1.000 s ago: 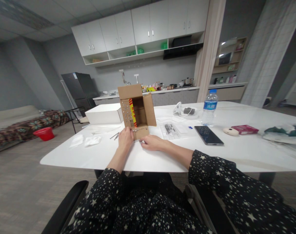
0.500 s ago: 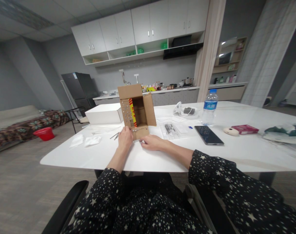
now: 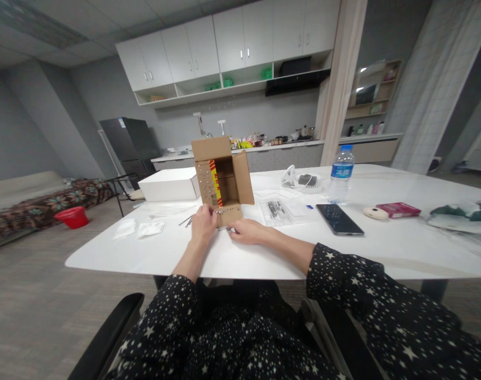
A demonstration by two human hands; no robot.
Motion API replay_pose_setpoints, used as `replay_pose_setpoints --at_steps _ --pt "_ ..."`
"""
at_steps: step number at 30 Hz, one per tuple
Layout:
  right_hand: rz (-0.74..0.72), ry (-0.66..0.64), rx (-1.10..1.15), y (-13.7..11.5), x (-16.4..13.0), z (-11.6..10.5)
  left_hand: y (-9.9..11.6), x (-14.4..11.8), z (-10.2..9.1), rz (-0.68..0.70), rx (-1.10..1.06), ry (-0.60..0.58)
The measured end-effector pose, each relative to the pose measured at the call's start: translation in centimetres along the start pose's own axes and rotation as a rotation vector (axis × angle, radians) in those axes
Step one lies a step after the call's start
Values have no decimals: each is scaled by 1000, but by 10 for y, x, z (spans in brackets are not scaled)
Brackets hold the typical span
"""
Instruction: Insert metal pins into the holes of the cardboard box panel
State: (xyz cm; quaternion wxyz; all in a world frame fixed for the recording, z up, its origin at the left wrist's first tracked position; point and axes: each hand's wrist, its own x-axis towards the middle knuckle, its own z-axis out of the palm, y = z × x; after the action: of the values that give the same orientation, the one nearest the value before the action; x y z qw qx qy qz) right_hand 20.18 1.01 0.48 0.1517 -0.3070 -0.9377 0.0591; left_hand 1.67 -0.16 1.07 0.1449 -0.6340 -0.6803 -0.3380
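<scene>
A small cardboard box (image 3: 224, 179) lies on its side on the white table (image 3: 383, 248), opening toward me, flaps spread. Its left and bottom flaps are studded with metal screws. My left hand (image 3: 203, 226) rests at the near left corner of the bottom flap, fingers curled against it. My right hand (image 3: 246, 231) lies flat on the table just in front of that flap, fingertips at a small metal piece under its edge. What the fingers pinch is too small to tell. A few loose screws (image 3: 187, 220) lie left of my left hand.
A white box (image 3: 169, 184) stands behind the cardboard one. Right of it lie a clear bag of screws (image 3: 276, 209), a phone (image 3: 338, 219), a water bottle (image 3: 340, 175), a pink box (image 3: 397, 210) and green cloth (image 3: 462, 216). White tissues (image 3: 140, 229) lie left.
</scene>
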Motion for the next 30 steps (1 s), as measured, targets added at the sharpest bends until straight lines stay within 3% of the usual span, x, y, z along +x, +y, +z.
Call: replay_pose_setpoints --at_steps 11,15,20,23,30 --pt "12 -9 1 -2 0 -2 -1 -1 -14 -14 -174 364" --pt "3 0 6 -3 -1 -2 3 -4 -16 74 -244 469" --pt "7 4 -8 -4 -3 -4 16 -10 -15 313 -330 293" --pt "3 -2 -15 -4 -3 -4 21 -14 -11 388 -338 173" --pt "11 34 -31 -1 -1 1 23 -18 4 538 -358 49"
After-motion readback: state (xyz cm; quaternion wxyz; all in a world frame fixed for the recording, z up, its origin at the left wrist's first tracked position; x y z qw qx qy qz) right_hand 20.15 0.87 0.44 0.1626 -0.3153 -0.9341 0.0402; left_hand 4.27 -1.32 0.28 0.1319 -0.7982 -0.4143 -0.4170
